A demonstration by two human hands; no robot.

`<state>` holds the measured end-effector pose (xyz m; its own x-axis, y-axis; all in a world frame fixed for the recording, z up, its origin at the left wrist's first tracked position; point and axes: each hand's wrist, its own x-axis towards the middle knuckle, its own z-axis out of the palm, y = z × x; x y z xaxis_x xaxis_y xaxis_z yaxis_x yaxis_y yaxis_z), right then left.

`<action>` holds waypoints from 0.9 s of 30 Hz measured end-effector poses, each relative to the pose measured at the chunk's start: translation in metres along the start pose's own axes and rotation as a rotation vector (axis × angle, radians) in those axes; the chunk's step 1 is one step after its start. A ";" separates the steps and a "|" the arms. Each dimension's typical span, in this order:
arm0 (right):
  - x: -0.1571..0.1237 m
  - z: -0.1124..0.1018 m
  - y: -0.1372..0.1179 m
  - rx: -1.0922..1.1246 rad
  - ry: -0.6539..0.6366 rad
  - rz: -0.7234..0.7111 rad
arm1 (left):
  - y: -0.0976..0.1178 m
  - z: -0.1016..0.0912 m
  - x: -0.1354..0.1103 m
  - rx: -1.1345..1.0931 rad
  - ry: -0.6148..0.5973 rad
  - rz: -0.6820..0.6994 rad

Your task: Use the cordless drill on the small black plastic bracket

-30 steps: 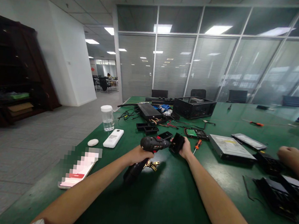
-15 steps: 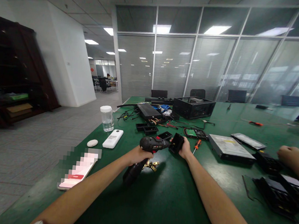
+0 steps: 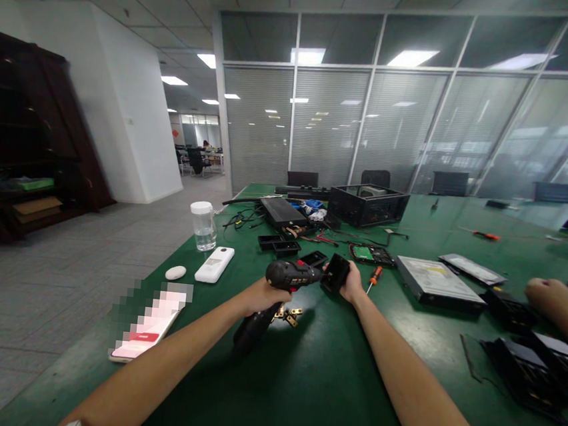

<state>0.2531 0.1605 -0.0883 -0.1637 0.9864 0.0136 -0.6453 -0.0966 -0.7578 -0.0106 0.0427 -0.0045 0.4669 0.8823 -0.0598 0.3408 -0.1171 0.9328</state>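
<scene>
My left hand point(image 3: 266, 297) is wrapped round the grip of a black and red cordless drill point(image 3: 288, 277), which points to the right. The drill's front end meets, or nearly meets, a small black box-shaped part point(image 3: 336, 273); the exact contact is too small to tell. My right hand point(image 3: 352, 284) grips that part from its right side and keeps it tilted above the table. Under the drill lies a small heap of brass-coloured metal pieces point(image 3: 288, 316). Several black open frames point(image 3: 285, 247) rest just beyond the drill, and an orange-handled screwdriver point(image 3: 375, 275) lies right of my right hand.
Left on the green table point(image 3: 326, 404) are a phone point(image 3: 152, 334), a white power bank point(image 3: 215, 264) and a lidded water jar point(image 3: 203, 226). Farther back stand a black computer case point(image 3: 367, 206) and cables. An optical drive point(image 3: 438, 281) and another person's hand point(image 3: 554, 296) are at right.
My hands, the drill and the black part hold nearly the same positions. At the right edge, the other person's hand has shifted slightly.
</scene>
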 end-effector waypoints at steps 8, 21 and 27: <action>-0.001 0.002 0.000 -0.027 -0.011 -0.038 | 0.002 0.000 -0.001 -0.003 0.010 -0.013; -0.004 0.005 -0.002 -0.002 0.000 0.007 | 0.004 0.000 -0.002 -0.029 0.000 -0.004; -0.006 0.005 -0.002 0.016 -0.002 0.022 | 0.004 0.000 -0.002 -0.012 -0.005 -0.012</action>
<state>0.2520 0.1544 -0.0837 -0.1791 0.9838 -0.0013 -0.6537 -0.1200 -0.7472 -0.0098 0.0408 -0.0012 0.4669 0.8813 -0.0727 0.3366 -0.1011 0.9362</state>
